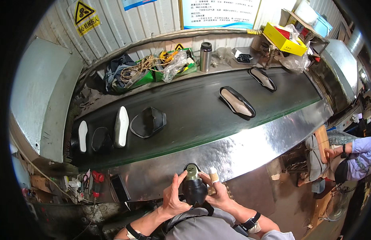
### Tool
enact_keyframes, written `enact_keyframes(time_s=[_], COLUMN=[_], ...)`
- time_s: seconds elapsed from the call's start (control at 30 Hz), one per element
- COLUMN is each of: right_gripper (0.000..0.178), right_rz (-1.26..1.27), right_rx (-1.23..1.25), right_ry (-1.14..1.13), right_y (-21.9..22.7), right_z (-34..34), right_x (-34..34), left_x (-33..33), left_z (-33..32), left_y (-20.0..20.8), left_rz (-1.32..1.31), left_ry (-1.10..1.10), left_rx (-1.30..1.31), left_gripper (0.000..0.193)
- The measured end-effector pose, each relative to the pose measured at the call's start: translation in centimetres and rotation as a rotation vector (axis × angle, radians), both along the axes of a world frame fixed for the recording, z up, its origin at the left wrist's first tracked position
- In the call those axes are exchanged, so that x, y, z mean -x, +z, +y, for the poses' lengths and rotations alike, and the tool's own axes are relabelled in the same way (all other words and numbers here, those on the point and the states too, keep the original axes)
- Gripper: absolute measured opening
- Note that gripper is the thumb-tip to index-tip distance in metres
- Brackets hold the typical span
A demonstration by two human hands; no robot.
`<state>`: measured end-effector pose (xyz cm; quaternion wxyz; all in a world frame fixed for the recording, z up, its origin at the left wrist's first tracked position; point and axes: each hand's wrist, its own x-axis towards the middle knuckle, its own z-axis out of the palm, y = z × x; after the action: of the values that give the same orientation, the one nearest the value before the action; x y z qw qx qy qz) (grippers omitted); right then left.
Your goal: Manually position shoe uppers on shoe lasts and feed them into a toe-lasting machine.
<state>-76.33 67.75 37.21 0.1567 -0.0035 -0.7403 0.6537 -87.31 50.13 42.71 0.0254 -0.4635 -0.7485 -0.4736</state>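
Close to my body, both hands hold a black shoe (194, 192) with a greenish shoe last (192, 172) showing at its far end. My left hand (174, 197) grips its left side, the fingertips up by the last. On the other side my right hand (220, 195) holds it; pale tape wraps one of its fingers. Ahead, the dark conveyor belt (185, 112) carries two white soles (121, 127) (83, 137) at the left, beside black shoe parts (148, 122) (102, 140). Farther right lie two black shoes (236, 103) (263, 79) with beige insides.
A shiny metal ledge (233, 150) runs along the belt's near side. Behind it stand a steel flask (206, 57), green boxes (179, 72) of cords and a yellow box (284, 39). A phone (120, 187) lies at left. Another person's hand (333, 153) is at right.
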Motion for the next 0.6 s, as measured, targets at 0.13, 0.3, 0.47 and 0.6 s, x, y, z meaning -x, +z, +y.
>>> enact_keyframes(time_s=[0.13,0.3,0.47,0.6], right_gripper=[0.086,0.084,0.091,0.094], right_rz=[-0.028,-0.002,0.081,0.2], right_rx=[-0.176,-0.241,-0.353,-0.424], right_ry=[0.039,0.001,0.015,-0.076], right_y=[0.5,1.4,3.4,3.5], right_z=[0.8,0.3,0.1,-0.1], right_x=[-0.2,-0.2,0.7,1.1], left_x=[-0.6,-0.5,0.2,0.4], left_z=[-0.3,-0.3,0.3,0.8], left_y=[-0.9,-0.5,-0.2,0.2], left_rz=[-0.056,0.05,0.096,0.104], left_ry=[0.027,0.068,0.029,0.035], left_rx=[-0.114,-0.01,-0.062,-0.054], left_gripper=[0.113,0.076,0.073,0.061])
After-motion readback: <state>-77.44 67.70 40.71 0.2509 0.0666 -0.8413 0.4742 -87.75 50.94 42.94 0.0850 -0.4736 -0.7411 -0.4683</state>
